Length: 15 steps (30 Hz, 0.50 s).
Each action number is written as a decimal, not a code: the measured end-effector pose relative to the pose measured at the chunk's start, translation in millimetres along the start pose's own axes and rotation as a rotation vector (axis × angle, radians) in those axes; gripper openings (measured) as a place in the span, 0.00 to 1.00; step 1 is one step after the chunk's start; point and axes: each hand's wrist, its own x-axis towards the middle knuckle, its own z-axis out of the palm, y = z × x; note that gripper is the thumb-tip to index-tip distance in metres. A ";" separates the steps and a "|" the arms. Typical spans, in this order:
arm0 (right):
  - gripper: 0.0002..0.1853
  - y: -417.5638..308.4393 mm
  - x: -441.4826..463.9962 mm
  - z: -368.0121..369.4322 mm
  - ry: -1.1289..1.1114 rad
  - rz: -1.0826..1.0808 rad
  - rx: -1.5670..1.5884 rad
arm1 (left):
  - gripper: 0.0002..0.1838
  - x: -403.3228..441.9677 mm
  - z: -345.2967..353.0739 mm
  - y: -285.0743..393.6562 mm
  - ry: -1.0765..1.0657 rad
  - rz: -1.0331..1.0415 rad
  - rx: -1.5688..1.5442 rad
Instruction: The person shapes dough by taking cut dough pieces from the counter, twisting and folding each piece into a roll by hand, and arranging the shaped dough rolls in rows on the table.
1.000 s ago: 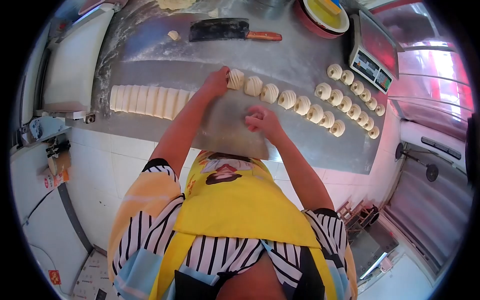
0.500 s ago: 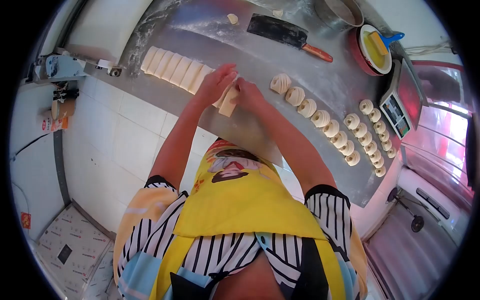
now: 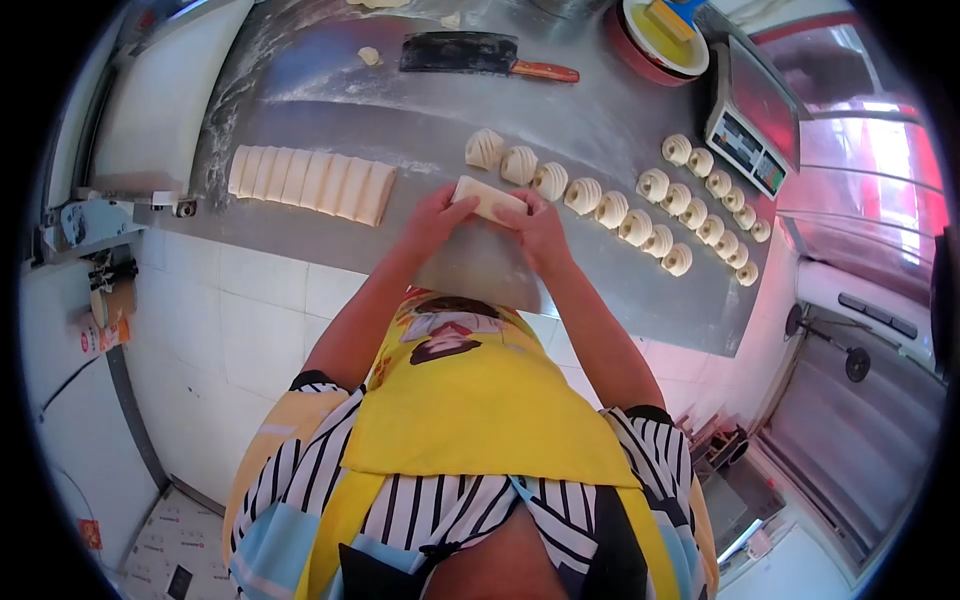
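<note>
A pale strip of dough (image 3: 489, 201) is held crosswise between my two hands, just above the metal table's front edge. My left hand (image 3: 436, 220) grips its left end, thumb on top. At the other end, my right hand (image 3: 538, 231) pinches the dough with thumb and fingers. To the left lies a row of cut dough strips (image 3: 312, 182), side by side and touching. Beyond and right of my hands, rows of coiled dough rolls (image 3: 610, 208) run diagonally across the table.
A cleaver (image 3: 460, 53) with a red-brown handle lies at the back. At the back right stand a bowl of yellow liquid (image 3: 660, 40) with a blue-handled brush (image 3: 678, 16) and a digital scale (image 3: 745, 140). A dough scrap (image 3: 370, 56) sits near the cleaver.
The dough strip has come away from the row and turned from steeply slanted to nearly crosswise. Both hands have moved right relative to the row. The camera view has shifted too.
</note>
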 end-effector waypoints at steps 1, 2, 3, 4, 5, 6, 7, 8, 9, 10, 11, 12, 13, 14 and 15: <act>0.21 1.1 -5.1 -0.9 0.015 -0.016 -0.015 | 0.18 2.7 5.7 -0.3 0.020 -0.033 -0.049; 0.21 1.1 -8.6 -2.3 0.031 -0.032 -0.031 | 0.19 2.7 11.9 3.6 0.019 -0.049 -0.138; 0.21 1.7 -10.1 -4.7 0.040 -0.064 -0.059 | 0.19 1.5 17.5 7.2 0.018 -0.065 -0.230; 0.20 3.4 -12.0 -6.7 0.048 -0.093 -0.088 | 0.19 -0.7 22.4 10.7 0.021 -0.084 -0.322; 0.20 2.9 -15.1 -6.1 0.054 -0.121 -0.116 | 0.19 -1.5 26.0 13.1 0.052 -0.098 -0.292; 0.20 1.5 -19.0 -5.8 0.063 -0.338 -0.359 | 0.19 -1.0 28.2 15.6 0.083 -0.109 -0.261; 0.20 -1.1 -24.4 -5.3 0.072 -0.554 -0.602 | 0.19 -0.3 28.8 16.7 0.116 -0.120 -0.230; 0.20 -4.4 -27.7 -5.0 0.078 -0.771 -0.848 | 0.19 1.2 25.5 15.7 0.096 -0.198 -0.305; 0.20 -5.2 -27.0 -9.8 0.032 -0.827 -0.993 | 0.19 2.9 19.2 12.7 0.074 -0.276 -0.382; 0.20 -4.6 -27.9 -18.3 -0.012 -0.875 -1.138 | 0.19 2.5 16.2 8.3 0.050 -0.360 -0.459; 0.20 -6.4 -30.7 -23.0 -0.059 -0.921 -1.284 | 0.18 2.8 15.2 4.9 -0.001 -0.433 -0.492; 0.19 -9.4 -32.0 -25.4 -0.079 -0.893 -1.326 | 0.18 4.7 13.3 3.0 -0.050 -0.501 -0.526; 0.18 -13.4 -32.8 -26.9 -0.100 -0.865 -1.368 | 0.17 6.4 12.2 0.9 -0.100 -0.567 -0.559; 0.18 -15.2 -33.9 -26.7 -0.120 -0.835 -1.408 | 0.16 2.2 18.3 8.4 -0.035 -0.409 -0.174; 0.18 -7.0 -30.9 -29.9 -0.080 -0.490 -1.038 | 0.15 -5.8 29.8 22.3 0.027 -0.244 0.209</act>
